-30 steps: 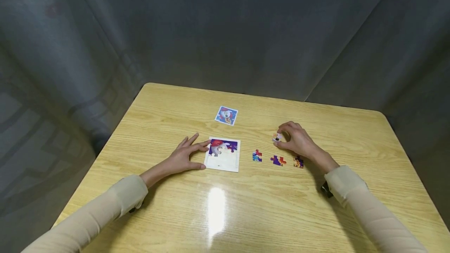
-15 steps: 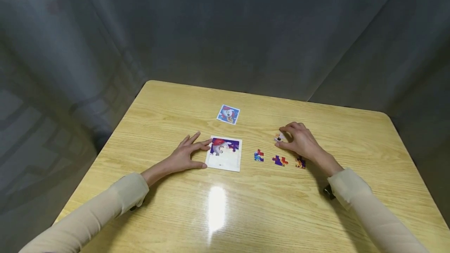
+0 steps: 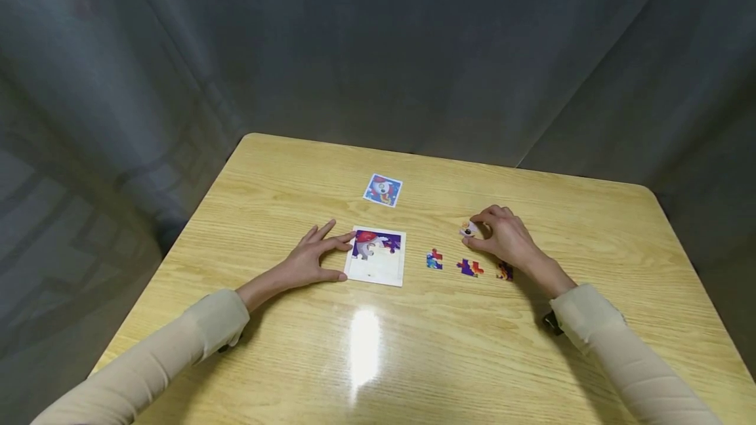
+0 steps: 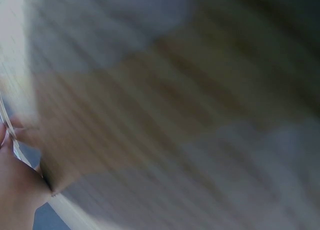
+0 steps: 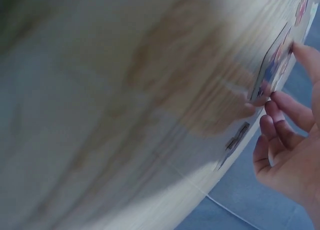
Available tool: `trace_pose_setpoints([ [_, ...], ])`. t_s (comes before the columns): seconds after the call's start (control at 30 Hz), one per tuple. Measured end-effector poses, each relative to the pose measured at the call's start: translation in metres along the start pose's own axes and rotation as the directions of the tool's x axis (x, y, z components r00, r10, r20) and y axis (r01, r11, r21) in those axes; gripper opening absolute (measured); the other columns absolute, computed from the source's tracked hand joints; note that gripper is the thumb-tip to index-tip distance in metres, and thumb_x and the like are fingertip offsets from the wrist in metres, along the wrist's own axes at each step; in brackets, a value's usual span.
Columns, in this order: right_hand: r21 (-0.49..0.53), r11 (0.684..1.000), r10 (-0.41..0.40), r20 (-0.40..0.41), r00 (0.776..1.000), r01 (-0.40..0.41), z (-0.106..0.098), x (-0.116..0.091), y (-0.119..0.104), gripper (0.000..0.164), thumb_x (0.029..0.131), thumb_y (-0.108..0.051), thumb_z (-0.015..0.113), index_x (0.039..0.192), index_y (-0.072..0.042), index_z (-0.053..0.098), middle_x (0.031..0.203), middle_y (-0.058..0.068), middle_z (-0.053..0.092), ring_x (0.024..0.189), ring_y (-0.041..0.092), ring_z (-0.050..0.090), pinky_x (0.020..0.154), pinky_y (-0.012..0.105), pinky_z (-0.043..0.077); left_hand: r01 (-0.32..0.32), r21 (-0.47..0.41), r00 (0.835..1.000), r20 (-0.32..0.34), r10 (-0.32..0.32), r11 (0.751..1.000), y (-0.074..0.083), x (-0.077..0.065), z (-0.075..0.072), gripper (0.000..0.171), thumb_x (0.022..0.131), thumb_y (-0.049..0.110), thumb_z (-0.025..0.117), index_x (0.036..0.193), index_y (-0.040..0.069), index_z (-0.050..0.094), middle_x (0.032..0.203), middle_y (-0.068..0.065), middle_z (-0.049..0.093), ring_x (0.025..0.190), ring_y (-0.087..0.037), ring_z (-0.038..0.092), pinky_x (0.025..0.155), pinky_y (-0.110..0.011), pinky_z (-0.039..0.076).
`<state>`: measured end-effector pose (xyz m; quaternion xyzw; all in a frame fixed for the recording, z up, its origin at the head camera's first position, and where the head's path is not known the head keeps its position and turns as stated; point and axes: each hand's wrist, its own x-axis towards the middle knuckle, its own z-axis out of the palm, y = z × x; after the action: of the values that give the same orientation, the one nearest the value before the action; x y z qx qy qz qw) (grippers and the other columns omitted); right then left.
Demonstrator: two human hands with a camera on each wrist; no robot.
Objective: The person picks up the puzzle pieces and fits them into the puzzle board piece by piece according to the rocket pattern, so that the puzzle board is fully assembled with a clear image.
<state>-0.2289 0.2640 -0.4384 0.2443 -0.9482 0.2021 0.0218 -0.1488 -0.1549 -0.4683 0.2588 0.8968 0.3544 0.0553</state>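
The right hand (image 3: 510,239) has its grip pinched on a white jigsaw piece (image 3: 468,231), nearer the worktop's (image 3: 472,346) right edge; the left hand's (image 3: 308,262) grip, spread wide, touches the puzzle tray (image 3: 378,271), nearer the left edge.

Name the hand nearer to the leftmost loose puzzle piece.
Right. The right hand is beyond and to the right of the leftmost loose piece, pinching a white piece. The left hand is farther off, at the left edge of the white frame.

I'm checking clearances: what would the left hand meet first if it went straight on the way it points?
Most likely the puzzle board: its edge lies right in front of the left hand, though whether they touch is unclear.
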Motion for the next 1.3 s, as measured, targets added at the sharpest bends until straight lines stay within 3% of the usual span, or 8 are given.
trace_pose_setpoints([
  [0.17,-0.007,1.000,0.002,-0.018,1.000,-0.002,0.001,0.000,-0.001,0.048,0.078,-0.034,0.079,0.110,0.000,0.068,0.105,0.013,0.058,0.091,0.030,0.050,0.072,0.046,0.040,-0.011,-0.006,1.000,-0.008,0.011,1.000,0.001,0.000,0.000,0.052,0.078,0.037,0.079,0.122,0.014,0.063,0.149,0.004,0.042,0.147,-0.033,0.010,0.117,-0.055,-0.001],
  [0.47,0.001,1.000,0.028,0.001,1.000,-0.028,0.002,0.005,-0.001,0.049,0.078,-0.035,0.078,0.107,0.002,0.066,0.104,0.015,0.059,0.093,0.032,0.052,0.080,0.050,0.043,0.006,-0.001,1.000,0.003,-0.006,1.000,-0.001,0.000,0.000,0.051,0.078,0.037,0.079,0.123,0.016,0.063,0.149,0.007,0.041,0.147,-0.029,0.009,0.118,-0.051,-0.002],
  [0.87,-0.035,0.999,0.005,0.001,1.000,-0.005,0.003,0.010,-0.001,0.047,0.077,-0.038,0.077,0.102,0.000,0.064,0.083,0.006,0.057,0.075,0.023,0.048,0.067,0.038,0.040,0.008,-0.010,1.000,0.003,-0.008,1.000,-0.001,-0.001,0.001,0.053,0.079,0.038,0.079,0.124,0.016,0.062,0.150,0.007,0.041,0.147,-0.028,0.008,0.118,-0.050,-0.003],
  [1.3,-0.104,0.992,-0.080,-0.049,0.996,0.075,0.006,0.008,-0.014,0.043,0.074,-0.037,0.078,0.097,-0.003,0.065,0.079,0.003,0.056,0.074,0.021,0.046,0.063,0.034,0.036,0.006,0.009,1.000,0.011,-0.006,1.000,-0.001,-0.001,0.000,0.051,0.079,0.038,0.078,0.123,0.017,0.062,0.150,0.008,0.041,0.147,-0.029,0.008,0.118,-0.050,-0.003],
])
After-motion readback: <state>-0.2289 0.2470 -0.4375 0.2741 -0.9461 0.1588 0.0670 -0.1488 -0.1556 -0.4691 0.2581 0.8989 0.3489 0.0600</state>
